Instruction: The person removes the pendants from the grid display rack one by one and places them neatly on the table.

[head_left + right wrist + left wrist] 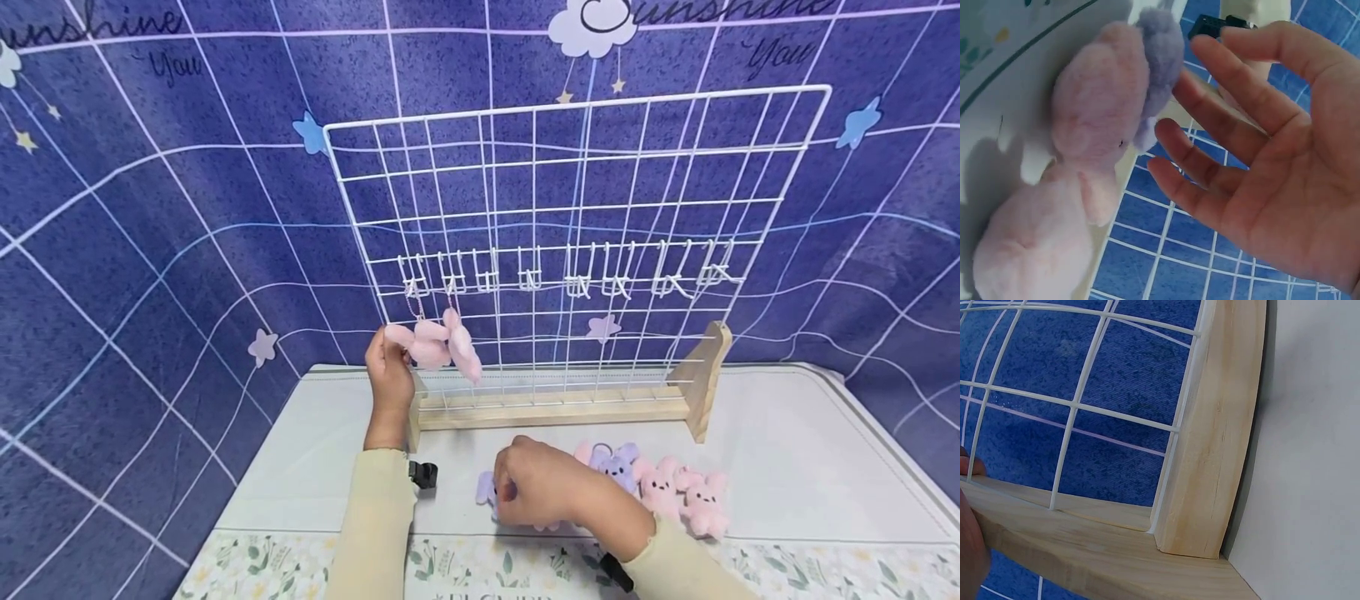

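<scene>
My left hand (392, 375) grips the left edge of a white wire grid rack (534, 183). In the left wrist view, part of that hand (971, 540) shows at the wooden side board (1079, 550). Next to it, two pink plush keychains (431, 343) hang from the leftmost hooks. My right hand (543, 483) is above the table with loosely curved fingers. In the right wrist view, the right hand (1272, 144) holds nothing. Its fingertips are near a purple plush (1161, 56) and a pink plush (1100, 94). In the head view it partly hides a purple plush (484, 490).
Several white hooks (617, 279) run in a row across the rack. A wooden base bar (555, 410) joins its side boards. More plush toys, including a purple one (617, 468) and a pink one (705, 504), lie on the white table (810, 475). Blue patterned cloth (187, 333) surrounds the table.
</scene>
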Tool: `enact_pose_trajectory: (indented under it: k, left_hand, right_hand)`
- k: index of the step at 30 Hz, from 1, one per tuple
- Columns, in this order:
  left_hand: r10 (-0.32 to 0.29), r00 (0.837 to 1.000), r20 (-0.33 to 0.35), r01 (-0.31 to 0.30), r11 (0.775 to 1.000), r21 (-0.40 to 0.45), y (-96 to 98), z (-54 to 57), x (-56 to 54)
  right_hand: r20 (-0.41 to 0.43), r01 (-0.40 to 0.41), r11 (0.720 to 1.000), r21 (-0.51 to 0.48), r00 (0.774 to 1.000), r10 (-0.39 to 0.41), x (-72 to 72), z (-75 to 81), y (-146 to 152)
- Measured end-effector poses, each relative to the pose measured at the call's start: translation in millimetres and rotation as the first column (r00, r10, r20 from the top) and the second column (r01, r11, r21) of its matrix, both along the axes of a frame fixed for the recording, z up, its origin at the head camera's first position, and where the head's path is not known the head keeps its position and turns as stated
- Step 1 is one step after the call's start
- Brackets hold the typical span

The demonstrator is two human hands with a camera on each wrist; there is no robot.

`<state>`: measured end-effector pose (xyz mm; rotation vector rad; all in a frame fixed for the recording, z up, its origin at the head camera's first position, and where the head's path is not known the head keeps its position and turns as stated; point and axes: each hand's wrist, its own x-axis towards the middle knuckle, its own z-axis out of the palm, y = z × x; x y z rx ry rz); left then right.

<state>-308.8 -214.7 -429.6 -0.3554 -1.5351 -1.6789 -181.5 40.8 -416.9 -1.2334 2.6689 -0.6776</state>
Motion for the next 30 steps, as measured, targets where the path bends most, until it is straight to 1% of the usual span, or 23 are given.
enact_pose_trajectory:
  k: [3, 5, 6, 9, 12, 14, 17, 20, 22, 24, 28, 30]
  left_hand:
    - [-0.003, 1.000, -0.006, 0.003, 1.000, 0.004, -0.5, 1.0, 0.1]
    - [-0.003, 1.000, -0.018, 0.003, 1.000, 0.001, -1.3, 0.8, -0.4]
    - [-0.009, 1.000, -0.025, 0.009, 1.000, 0.002, -1.8, 0.6, -0.7]
    - [0.002, 0.999, -0.037, -0.003, 1.000, -0.009, -2.5, 1.0, -1.4]
    - [0.031, 0.999, -0.037, -0.032, 0.999, -0.019, -2.1, 2.2, -2.0]
    - [0.058, 0.998, -0.026, -0.059, 0.998, -0.031, -1.9, 2.1, -3.1]
    - [0.086, 0.996, -0.012, -0.086, 0.995, -0.044, -1.1, 1.5, -4.1]
    - [0.097, 0.995, 0.005, -0.097, 0.994, -0.054, -0.2, 1.8, -3.1]
    - [0.101, 0.995, 0.016, -0.100, 0.993, -0.062, 1.1, 3.5, -0.3]
    - [0.098, 0.995, 0.027, -0.096, 0.993, -0.068, 3.2, 7.3, 5.2]
    - [0.082, 0.996, 0.045, -0.079, 0.995, -0.065, 8.5, 19.4, 20.4]
    - [0.076, 0.996, 0.043, -0.073, 0.995, -0.060, 9.9, 24.0, 25.2]
  right_hand:
    - [0.053, 0.053, 0.998, -0.041, 0.997, -0.051, 0.2, 1.4, -1.7]
    - [0.071, 0.084, 0.994, -0.072, 0.994, -0.079, -0.6, 0.9, -3.7]
    - [0.065, 0.094, 0.991, -0.091, 0.994, -0.088, -1.1, 0.6, -5.2]
    - [-0.002, 0.119, 0.980, -0.161, 0.993, -0.120, -3.7, -0.1, -10.4]
    - [-0.011, 0.152, 0.953, -0.263, 0.987, -0.161, -5.7, 2.1, -15.6]
    - [0.025, 0.186, 0.927, -0.327, 0.982, -0.188, -6.9, 4.2, -18.8]
    - [0.094, 0.231, 0.889, -0.396, 0.973, -0.211, -8.4, 7.8, -22.8]
    - [0.117, 0.244, 0.871, -0.427, 0.970, -0.215, -10.7, 10.5, -26.3]
    - [0.115, 0.240, 0.863, -0.444, 0.971, -0.211, -12.8, 11.6, -28.3]
    - [0.106, 0.230, 0.857, -0.461, 0.973, -0.204, -14.8, 12.6, -29.8]
    - [0.111, 0.200, 0.842, -0.501, 0.980, -0.166, -18.8, 15.0, -31.8]
    - [0.116, 0.186, 0.837, -0.515, 0.982, -0.147, -20.4, 16.3, -32.4]
